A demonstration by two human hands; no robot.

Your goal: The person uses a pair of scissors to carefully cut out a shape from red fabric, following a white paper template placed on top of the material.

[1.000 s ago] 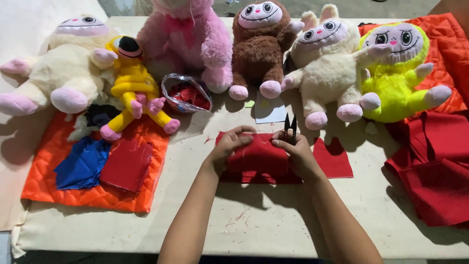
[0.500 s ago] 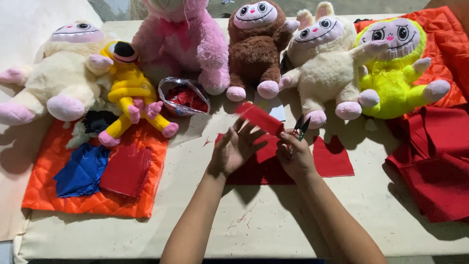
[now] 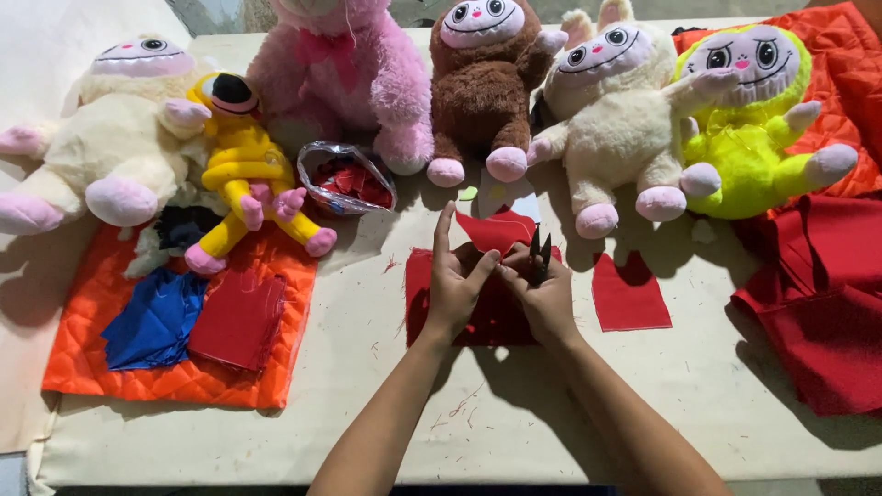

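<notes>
Table point(image 3: 276, 432) | six plush toys point(image 3: 482, 83) | hands point(image 3: 501, 289): red felt piece point(image 3: 491, 230), scissors point(image 3: 540, 253)

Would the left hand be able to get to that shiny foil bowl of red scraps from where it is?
Probably yes: the left hand sits near the foil bowl, with only bare table between, though it is holding red fabric.

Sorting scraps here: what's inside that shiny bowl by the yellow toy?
The foil bowl holds red fabric scraps; anything beneath them is covered.
</notes>
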